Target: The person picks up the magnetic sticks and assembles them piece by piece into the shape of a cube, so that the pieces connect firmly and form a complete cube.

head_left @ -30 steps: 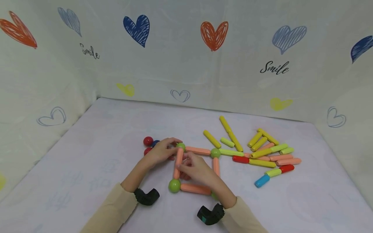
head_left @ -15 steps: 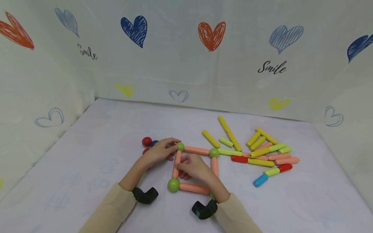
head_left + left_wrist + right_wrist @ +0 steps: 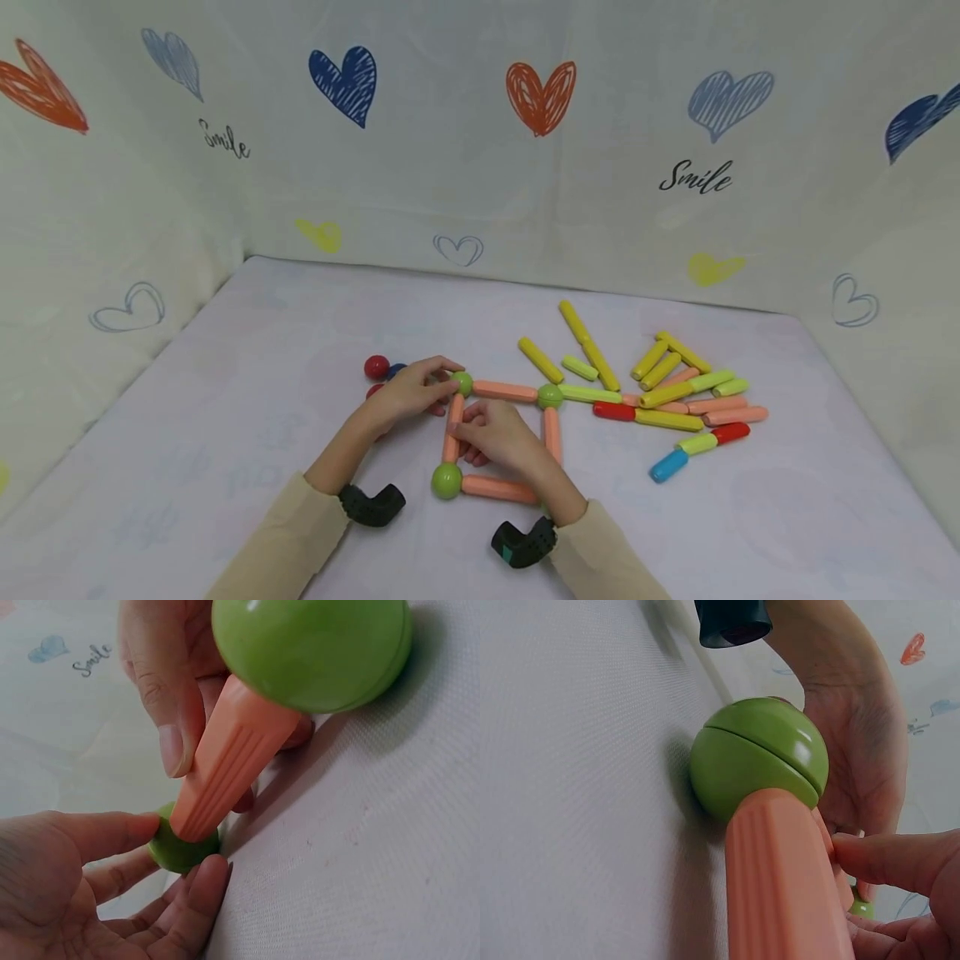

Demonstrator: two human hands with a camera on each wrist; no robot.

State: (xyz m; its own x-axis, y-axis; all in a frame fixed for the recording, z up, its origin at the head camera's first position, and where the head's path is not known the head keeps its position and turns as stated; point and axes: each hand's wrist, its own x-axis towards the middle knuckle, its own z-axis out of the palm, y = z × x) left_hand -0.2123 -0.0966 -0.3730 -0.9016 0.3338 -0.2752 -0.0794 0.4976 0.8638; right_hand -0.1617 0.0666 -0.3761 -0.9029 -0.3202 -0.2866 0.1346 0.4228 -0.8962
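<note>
Four-sided and flat on the table, a frame of salmon rods and green balls lies before me. My left hand (image 3: pixel 411 392) pinches the green ball (image 3: pixel 462 383) at its far left corner, thumb and fingers on opposite sides in the left wrist view. My right hand (image 3: pixel 501 433), reaching over the frame, pinches the left salmon rod (image 3: pixel 452 446) between thumb and fingers. This rod runs from the held ball to the near left green ball (image 3: pixel 447 481). Another green ball (image 3: pixel 550 396) marks the far right corner. My right forearm hides the near right corner.
Red balls (image 3: pixel 377 367) and a blue ball (image 3: pixel 397 370) sit beside my left hand, partly covered. Right of the frame lie several yellow rods (image 3: pixel 670 419), with salmon, lime, red and blue pieces. A lime rod (image 3: pixel 591 394) reaches the far right ball.
The left rod's far end has come down from in front of the far left ball and now meets it. Both hands have barely moved.
</note>
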